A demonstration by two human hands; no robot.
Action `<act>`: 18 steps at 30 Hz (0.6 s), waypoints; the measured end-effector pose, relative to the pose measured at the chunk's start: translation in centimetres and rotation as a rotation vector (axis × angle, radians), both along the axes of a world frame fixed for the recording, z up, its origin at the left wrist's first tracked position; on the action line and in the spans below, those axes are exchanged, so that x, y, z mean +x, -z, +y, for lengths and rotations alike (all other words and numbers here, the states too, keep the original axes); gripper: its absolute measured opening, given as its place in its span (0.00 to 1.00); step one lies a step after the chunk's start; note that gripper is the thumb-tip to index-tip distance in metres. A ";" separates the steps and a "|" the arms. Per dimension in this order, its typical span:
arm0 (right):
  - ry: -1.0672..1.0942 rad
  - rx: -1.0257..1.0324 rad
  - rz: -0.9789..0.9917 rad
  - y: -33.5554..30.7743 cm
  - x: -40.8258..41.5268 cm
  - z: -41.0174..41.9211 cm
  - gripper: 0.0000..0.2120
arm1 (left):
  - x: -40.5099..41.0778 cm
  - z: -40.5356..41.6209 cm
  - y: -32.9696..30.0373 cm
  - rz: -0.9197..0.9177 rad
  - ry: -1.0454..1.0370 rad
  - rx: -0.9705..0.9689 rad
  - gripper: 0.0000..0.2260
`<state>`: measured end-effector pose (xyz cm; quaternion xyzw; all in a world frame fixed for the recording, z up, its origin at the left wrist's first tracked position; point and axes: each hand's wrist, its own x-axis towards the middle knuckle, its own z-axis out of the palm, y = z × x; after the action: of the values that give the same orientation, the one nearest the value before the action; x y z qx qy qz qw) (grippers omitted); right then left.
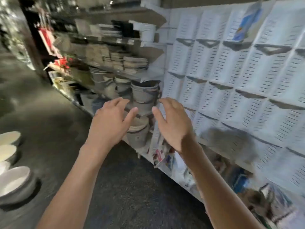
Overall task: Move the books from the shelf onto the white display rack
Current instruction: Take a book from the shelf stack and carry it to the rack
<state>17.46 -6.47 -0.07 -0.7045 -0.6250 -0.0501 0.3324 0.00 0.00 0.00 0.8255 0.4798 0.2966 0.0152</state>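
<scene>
White slotted display rack (pixel 231 76), filling the right side of the view in rows of pockets; one blue book (pixel 247 22) stands in a top pocket, tilted. Further books and magazines (pixel 166 156), blurred, sit along the low tier under the rack, near the floor. Left hand (pixel 110 123): arm stretched forward, palm down, fingers spread and relaxed, holding nothing. Right hand (pixel 171 124): arm stretched forward beside it, fingers likewise spread and loose, holding nothing, hovering in front of the rack's left edge and above the low magazines. Grey pots (pixel 143 95), stacked on the shelves (pixel 148 78) behind both hands. Flat stacked items (pixel 135 63) one shelf up, too blurred to identify. Pale bowls (pixel 13 180) at lower left, on dark floor (pixel 132 187).
</scene>
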 end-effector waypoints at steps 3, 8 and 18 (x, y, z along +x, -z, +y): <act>-0.062 -0.031 0.019 0.7 -2.6 5.6 0.25 | -3.2 4.8 0.6 -0.064 -0.059 -0.029 0.25; -0.144 -0.072 0.033 1.6 -5.8 13.8 0.25 | -6.9 11.7 1.6 -0.073 -0.147 -0.041 0.24; -0.244 -0.031 0.022 3.2 -7.2 31.7 0.23 | -7.9 27.7 3.1 -0.036 -0.243 -0.064 0.24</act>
<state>10.25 25.23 -3.22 -0.6290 -0.7030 0.0081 0.3318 -7.94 27.69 -3.12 0.7549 0.5852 0.2957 0.0140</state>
